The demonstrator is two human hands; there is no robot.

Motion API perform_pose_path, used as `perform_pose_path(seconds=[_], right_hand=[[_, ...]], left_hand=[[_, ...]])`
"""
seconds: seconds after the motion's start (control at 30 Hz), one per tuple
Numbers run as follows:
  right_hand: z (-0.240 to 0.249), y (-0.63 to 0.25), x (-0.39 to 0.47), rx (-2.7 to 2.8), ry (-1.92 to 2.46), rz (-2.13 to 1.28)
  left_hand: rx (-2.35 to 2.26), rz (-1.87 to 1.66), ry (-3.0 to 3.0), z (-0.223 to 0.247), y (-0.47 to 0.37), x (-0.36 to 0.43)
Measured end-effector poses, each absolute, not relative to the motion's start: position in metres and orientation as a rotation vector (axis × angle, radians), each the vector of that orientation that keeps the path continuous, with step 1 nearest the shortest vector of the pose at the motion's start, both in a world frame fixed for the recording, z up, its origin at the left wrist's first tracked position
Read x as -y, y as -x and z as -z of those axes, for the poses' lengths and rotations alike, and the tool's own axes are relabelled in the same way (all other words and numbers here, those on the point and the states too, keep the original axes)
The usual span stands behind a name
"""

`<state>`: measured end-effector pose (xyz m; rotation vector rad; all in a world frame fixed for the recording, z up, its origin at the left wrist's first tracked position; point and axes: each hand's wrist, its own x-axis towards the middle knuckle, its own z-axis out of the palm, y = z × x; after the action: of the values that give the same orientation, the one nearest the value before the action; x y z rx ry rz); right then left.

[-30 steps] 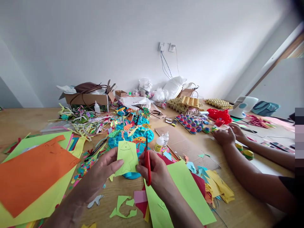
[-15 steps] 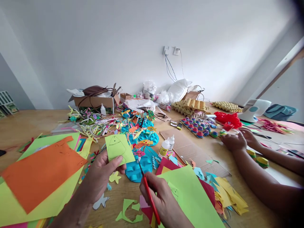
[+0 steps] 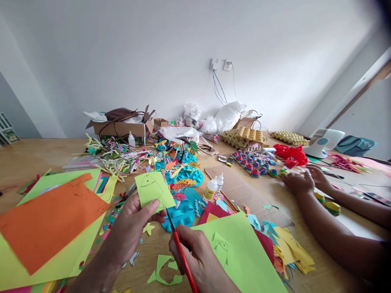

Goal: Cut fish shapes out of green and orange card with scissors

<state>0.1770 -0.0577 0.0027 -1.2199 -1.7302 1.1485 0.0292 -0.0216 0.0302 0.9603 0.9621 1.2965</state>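
Left hand (image 3: 131, 224) pinching green paper (image 3: 154, 188); right hand (image 3: 197, 246) gripping red scissors (image 3: 184, 257), long axis slanting up-left; tips by paper's lower edge, contact unclear.

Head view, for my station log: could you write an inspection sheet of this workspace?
Surface: wooden table, heavily covered.
Job's things: light green paper with a fish outline; red-handled scissors, blades by its lower edge, contact unclear.
Clutter: green offcut, orange sheet, upright glue bottles.
Left hand: holding the paper.
Right hand: holding the scissors.
Cables: cords hanging below wall sockets.
Surroundings: another person's hands at right; pale wall behind.
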Motion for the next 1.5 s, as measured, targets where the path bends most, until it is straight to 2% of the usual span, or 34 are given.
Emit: perform_pose_path(seconds=[0.47,1.5], right_hand=[[0.000,-0.175,0.061,1.616,1.182,-1.260],[0.010,-0.190,0.061,1.758,1.189,-1.203]], left_hand=[[-0.912,-1.268,-0.942,-0.026,-0.034,0.023],[-0.942,-1.072,-1.072,-0.025,-0.026,0.019]])
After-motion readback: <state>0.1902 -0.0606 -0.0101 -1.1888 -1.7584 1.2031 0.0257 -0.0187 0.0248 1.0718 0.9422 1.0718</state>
